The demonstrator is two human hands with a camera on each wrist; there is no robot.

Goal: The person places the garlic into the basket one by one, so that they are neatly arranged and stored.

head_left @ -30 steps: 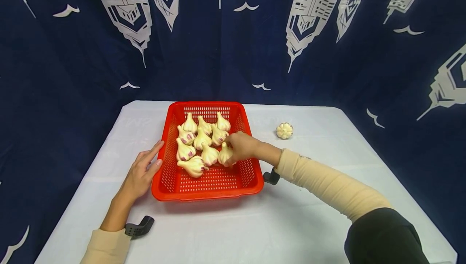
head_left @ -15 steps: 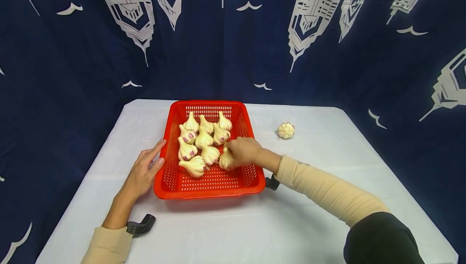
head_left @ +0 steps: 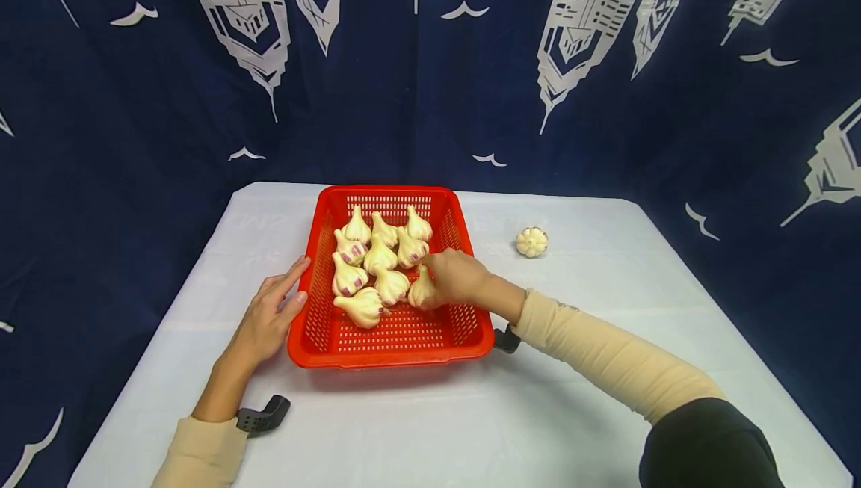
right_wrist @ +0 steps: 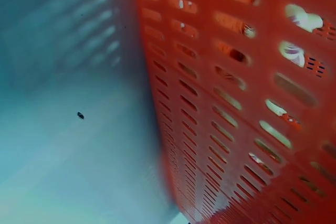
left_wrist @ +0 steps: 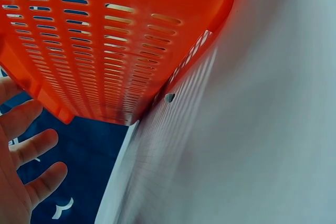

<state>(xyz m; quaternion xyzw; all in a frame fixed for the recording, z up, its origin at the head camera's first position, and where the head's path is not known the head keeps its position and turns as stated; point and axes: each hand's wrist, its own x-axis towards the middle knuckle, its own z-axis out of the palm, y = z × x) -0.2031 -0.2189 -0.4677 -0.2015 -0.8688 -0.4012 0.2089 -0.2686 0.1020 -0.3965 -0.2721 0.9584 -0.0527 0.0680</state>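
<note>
A red perforated plastic basket (head_left: 390, 359) holds several pale garlic bulbs (head_left: 380, 255), some with purple streaks, lying in rough rows. My left hand (head_left: 264, 320) rests its fingertips on the basket's left rim, fingers fairly straight; the left wrist view shows them spread beside the basket wall (left_wrist: 100, 51). Inside the basket, my right hand (head_left: 457, 276) has its fingers curled at the right side of the front right garlic bulb (head_left: 421, 291). That bulb stands neck up, its right side covered by the hand. In the right wrist view the basket wall (right_wrist: 210, 98) hides the fingers.
One more garlic bulb (head_left: 532, 242) sits on the white-covered table (head_left: 430, 428), to the right of the basket. Behind the table hangs a dark blue cloth (head_left: 377, 114) with white building prints. A black wrist strap (head_left: 264, 415) is on the left wrist.
My right hand's thumb side has drawn back a little from the front of the bulb, showing more of it. The whole scene shifts slightly right; the left hand stays on the rim.
</note>
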